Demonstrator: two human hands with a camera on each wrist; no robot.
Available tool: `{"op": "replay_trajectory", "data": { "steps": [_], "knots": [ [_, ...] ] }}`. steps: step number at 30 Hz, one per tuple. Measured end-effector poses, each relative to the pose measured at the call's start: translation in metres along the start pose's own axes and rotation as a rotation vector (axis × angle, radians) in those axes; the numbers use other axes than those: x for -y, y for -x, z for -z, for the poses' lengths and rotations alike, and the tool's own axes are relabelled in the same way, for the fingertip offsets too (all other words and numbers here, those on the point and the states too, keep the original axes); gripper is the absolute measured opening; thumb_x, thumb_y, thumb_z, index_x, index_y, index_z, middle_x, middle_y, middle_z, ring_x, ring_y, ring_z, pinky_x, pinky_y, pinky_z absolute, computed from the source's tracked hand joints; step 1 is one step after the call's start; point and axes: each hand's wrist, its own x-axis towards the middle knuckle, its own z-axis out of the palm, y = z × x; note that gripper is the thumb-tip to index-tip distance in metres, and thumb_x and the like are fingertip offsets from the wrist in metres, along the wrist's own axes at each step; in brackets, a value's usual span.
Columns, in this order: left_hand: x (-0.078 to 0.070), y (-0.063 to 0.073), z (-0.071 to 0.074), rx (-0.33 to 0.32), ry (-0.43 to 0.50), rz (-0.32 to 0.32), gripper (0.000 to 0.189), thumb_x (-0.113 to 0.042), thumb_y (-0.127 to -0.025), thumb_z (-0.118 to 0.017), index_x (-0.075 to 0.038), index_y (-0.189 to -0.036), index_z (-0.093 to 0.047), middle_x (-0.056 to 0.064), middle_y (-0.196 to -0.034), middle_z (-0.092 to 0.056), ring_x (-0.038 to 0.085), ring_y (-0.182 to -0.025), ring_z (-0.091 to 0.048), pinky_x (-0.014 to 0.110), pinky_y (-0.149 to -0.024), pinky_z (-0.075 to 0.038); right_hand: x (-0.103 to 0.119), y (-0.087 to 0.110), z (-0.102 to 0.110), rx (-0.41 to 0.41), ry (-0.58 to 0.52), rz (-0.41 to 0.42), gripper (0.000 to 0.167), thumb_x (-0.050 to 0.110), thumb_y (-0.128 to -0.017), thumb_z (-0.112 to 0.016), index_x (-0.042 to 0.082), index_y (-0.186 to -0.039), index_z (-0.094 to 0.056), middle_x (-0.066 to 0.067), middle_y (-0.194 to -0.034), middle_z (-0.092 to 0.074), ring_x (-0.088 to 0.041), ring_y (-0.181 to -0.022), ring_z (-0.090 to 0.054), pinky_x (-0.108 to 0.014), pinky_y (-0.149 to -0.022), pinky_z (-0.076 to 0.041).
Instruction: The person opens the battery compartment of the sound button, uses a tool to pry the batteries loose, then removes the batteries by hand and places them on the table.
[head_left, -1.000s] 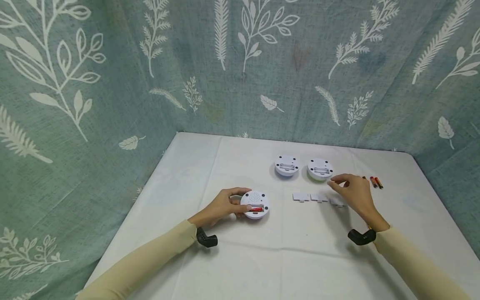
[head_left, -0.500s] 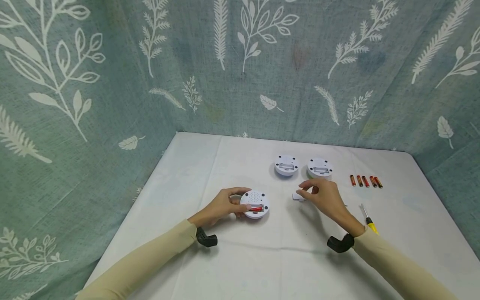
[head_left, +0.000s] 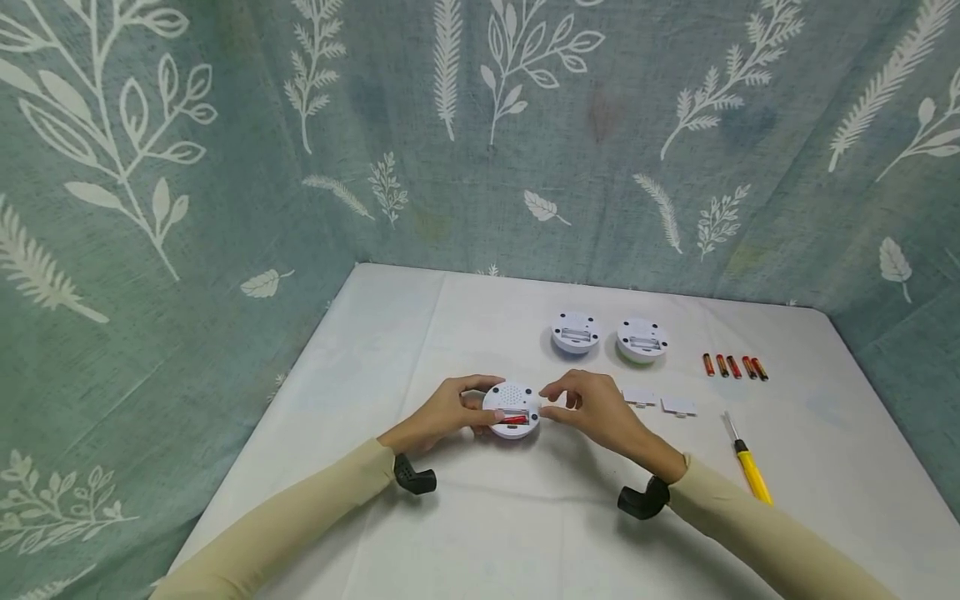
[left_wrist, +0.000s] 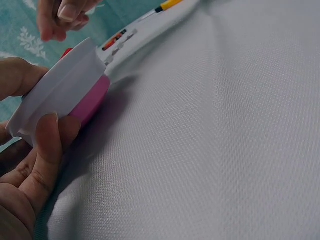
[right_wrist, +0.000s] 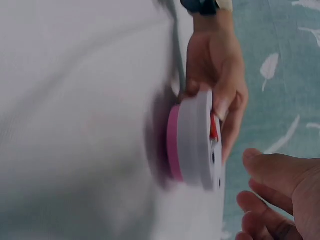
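Note:
My left hand [head_left: 435,412] holds a round white device [head_left: 512,398] by its left side, thumb over the top. The device's pink part [right_wrist: 174,142] shows in both wrist views. A red battery [head_left: 513,420] lies in its battery slot, partly under the left thumb. Close to the device's right edge is my right hand [head_left: 592,408], thumb and fingers bent and apart. In the right wrist view I see nothing between its fingers [right_wrist: 270,170]. Behind it lie small white covers [head_left: 678,407]; the right hand may hide another.
Two more round devices, one bluish [head_left: 575,333] and one greenish [head_left: 642,340], lie with empty battery slots upward at the back. Several red batteries [head_left: 733,367] are lined up at right. A yellow-handled screwdriver [head_left: 752,472] lies nearer on the white tablecloth [head_left: 450,533].
My right hand has moved left, from beside the batteries, past the white covers, to the held device. The left hand and its device have stayed in place.

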Motion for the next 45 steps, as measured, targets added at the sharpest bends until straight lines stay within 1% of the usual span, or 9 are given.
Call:
{"op": "replay_trajectory", "data": {
  "steps": [7,13,18,23,28,33,36,40,45],
  "knots": [
    [-0.001,0.002,0.002,0.009,-0.019,-0.025,0.068,-0.028,-0.086,-0.087,-0.019,-0.146,-0.056,0.017,-0.089,-0.075,0.024,-0.078,-0.071,0.030,-0.067,-0.055,0.012,-0.006,-0.014,0.078,-0.031,0.019,0.022,0.022,-0.085,-0.087,0.012,-0.104,-0.080,0.005,-0.090,-0.071,-0.010,-0.070,-0.055,-0.026,-0.060,-0.046],
    [-0.001,0.002,0.001,0.028,-0.010,-0.042,0.068,-0.027,-0.088,-0.085,-0.016,-0.147,-0.054,0.016,-0.094,-0.076,0.023,-0.078,-0.072,0.031,-0.066,-0.056,0.013,-0.006,-0.021,0.126,-0.041,0.036,0.019,0.019,-0.086,-0.086,0.013,-0.104,-0.081,0.003,-0.093,-0.071,-0.009,-0.070,-0.054,-0.025,-0.060,-0.046],
    [0.000,-0.002,0.001,0.026,-0.017,-0.045,0.066,-0.026,-0.088,-0.085,-0.017,-0.146,-0.055,0.014,-0.101,-0.076,0.023,-0.076,-0.071,0.031,-0.065,-0.057,0.012,-0.006,-0.021,0.129,-0.039,0.064,0.016,0.018,-0.086,-0.085,0.015,-0.102,-0.082,0.002,-0.091,-0.068,-0.012,-0.070,-0.055,-0.024,-0.061,-0.046],
    [-0.001,-0.003,0.000,0.018,-0.015,-0.055,0.065,-0.024,-0.088,-0.085,-0.017,-0.146,-0.056,0.014,-0.100,-0.076,0.023,-0.076,-0.071,0.031,-0.065,-0.057,0.012,-0.007,-0.023,0.132,-0.046,0.054,0.014,0.017,-0.087,-0.085,0.015,-0.100,-0.083,0.004,-0.090,-0.065,-0.014,-0.076,-0.056,-0.025,-0.066,-0.046],
    [0.000,0.000,-0.002,0.025,-0.014,-0.025,0.068,-0.025,-0.087,-0.086,-0.018,-0.147,-0.055,0.015,-0.095,-0.076,0.022,-0.077,-0.071,0.030,-0.066,-0.057,0.012,-0.007,-0.028,0.150,-0.004,0.055,0.010,0.017,-0.087,-0.085,0.015,-0.097,-0.084,0.007,-0.088,-0.062,-0.011,-0.077,-0.055,-0.025,-0.068,-0.046],
    [0.000,0.000,-0.001,0.009,-0.006,-0.044,0.066,-0.024,-0.087,-0.086,-0.017,-0.145,-0.057,0.015,-0.096,-0.076,0.022,-0.075,-0.070,0.030,-0.064,-0.056,0.013,-0.011,-0.029,0.140,0.038,0.079,0.006,0.013,-0.088,-0.084,0.014,-0.094,-0.083,0.009,-0.086,-0.062,-0.007,-0.076,-0.053,-0.024,-0.067,-0.047],
    [0.001,-0.001,-0.001,0.008,-0.007,-0.052,0.065,-0.023,-0.087,-0.086,-0.018,-0.145,-0.057,0.016,-0.094,-0.076,0.022,-0.075,-0.070,0.030,-0.064,-0.056,0.015,-0.013,-0.027,0.134,0.065,0.080,0.006,0.012,-0.087,-0.084,0.014,-0.093,-0.082,0.008,-0.086,-0.064,-0.008,-0.075,-0.055,-0.024,-0.066,-0.048],
    [0.000,0.000,-0.001,0.008,-0.012,-0.046,0.065,-0.023,-0.087,-0.086,-0.018,-0.145,-0.057,0.018,-0.089,-0.075,0.023,-0.074,-0.070,0.031,-0.065,-0.057,0.015,-0.013,-0.023,0.139,0.095,0.103,0.007,0.010,-0.087,-0.083,0.013,-0.093,-0.082,0.006,-0.087,-0.068,-0.012,-0.075,-0.060,-0.022,-0.063,-0.048],
    [0.000,0.000,-0.001,0.015,-0.018,-0.046,0.066,-0.023,-0.087,-0.086,-0.018,-0.145,-0.057,0.017,-0.085,-0.074,0.023,-0.074,-0.070,0.032,-0.066,-0.057,0.013,-0.012,-0.014,0.183,0.119,0.154,0.009,0.009,-0.088,-0.083,0.013,-0.096,-0.083,0.005,-0.087,-0.071,-0.013,-0.074,-0.061,-0.022,-0.061,-0.048]
  ]
}}
